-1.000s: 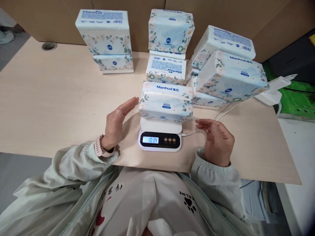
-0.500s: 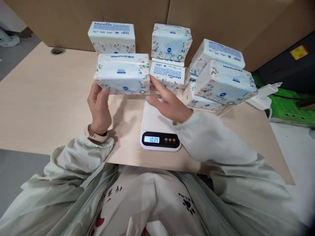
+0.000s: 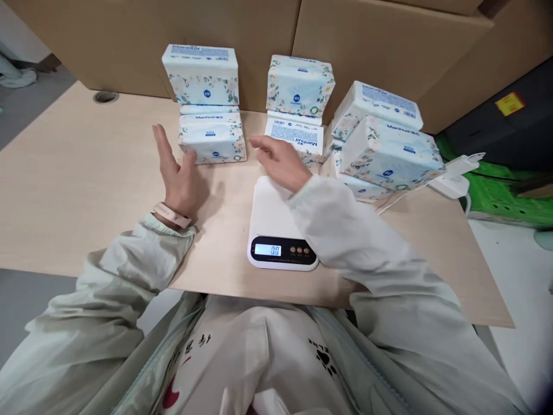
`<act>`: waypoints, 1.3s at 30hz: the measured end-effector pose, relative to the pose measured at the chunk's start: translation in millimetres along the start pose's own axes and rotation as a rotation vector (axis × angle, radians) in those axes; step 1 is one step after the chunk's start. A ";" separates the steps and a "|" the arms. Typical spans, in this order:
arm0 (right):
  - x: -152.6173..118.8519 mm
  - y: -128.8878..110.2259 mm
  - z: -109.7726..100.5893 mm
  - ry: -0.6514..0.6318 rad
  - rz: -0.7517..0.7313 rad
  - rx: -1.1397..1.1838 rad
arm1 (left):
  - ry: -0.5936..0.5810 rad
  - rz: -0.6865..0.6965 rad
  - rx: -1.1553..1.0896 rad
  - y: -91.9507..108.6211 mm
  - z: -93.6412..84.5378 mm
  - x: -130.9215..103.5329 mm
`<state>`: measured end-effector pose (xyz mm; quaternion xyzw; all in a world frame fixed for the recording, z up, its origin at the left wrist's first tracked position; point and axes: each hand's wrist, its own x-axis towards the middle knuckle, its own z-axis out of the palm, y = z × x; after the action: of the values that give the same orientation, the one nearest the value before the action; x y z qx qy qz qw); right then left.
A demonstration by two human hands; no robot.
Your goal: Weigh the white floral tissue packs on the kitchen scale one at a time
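Observation:
A tissue pack (image 3: 211, 138) rests on the table in front of the left stack, whose upper pack (image 3: 203, 78) stands behind it. Beside its left end is my left hand (image 3: 177, 173), fingers apart and holding nothing. My right hand (image 3: 280, 161) hovers over the back of the white scale (image 3: 274, 210), to the right of that pack, with nothing visible in its loosely bent fingers. The scale's display (image 3: 268, 249) reads 0.0. Behind my right hand is the middle stack, with one pack (image 3: 299, 86) on top.
Several tissue packs (image 3: 391, 153) are piled at the right, near a white power strip (image 3: 451, 176) and its cable. Cardboard boxes (image 3: 233, 29) line the table's back edge. A cable hole (image 3: 106, 98) is at the back left. Green crates (image 3: 505, 196) stand beyond the right edge.
The pack that was held between my hands now sits on the table by the left stack, released. My hands have come off it. The display went from 103.4 to 0.0.

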<state>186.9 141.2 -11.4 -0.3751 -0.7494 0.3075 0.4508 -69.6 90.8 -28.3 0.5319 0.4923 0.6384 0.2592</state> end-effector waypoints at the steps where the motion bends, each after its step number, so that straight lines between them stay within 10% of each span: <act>1: -13.6 -10.2 -17.2 0.013 -0.022 -0.013 | 0.009 0.111 0.054 8.4 2.4 -5.1; 4: -48.1 -20.0 -57.5 0.236 0.008 -0.046 | -0.095 0.255 0.013 30.4 26.8 -14.5; 10: -44.4 51.8 -60.1 0.307 0.275 -0.007 | -0.298 -0.428 -0.301 32.8 114.9 9.3; 14: -26.9 73.9 -52.1 0.313 0.451 0.077 | -0.375 -0.532 -0.320 32.9 140.1 23.2; 21: -90.9 -18.2 -80.6 0.160 0.266 0.125 | -0.559 -0.148 -0.436 86.4 75.4 -12.8; 27: -164.3 -105.9 -91.6 0.073 0.247 0.065 | -0.424 0.031 -0.262 126.9 36.0 -91.0; 33: -199.7 -88.4 -79.9 0.155 0.241 0.006 | -0.319 -0.082 -0.203 88.1 33.8 -115.6; 39: -202.1 -52.5 -69.5 0.659 0.097 -0.024 | -0.079 -0.064 -0.222 67.1 34.0 -105.8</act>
<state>298.1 -47.7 -31.2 -0.4948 -0.5483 0.1817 0.6492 6.9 -13.2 -14.2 0.5089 0.4248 0.6588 0.3558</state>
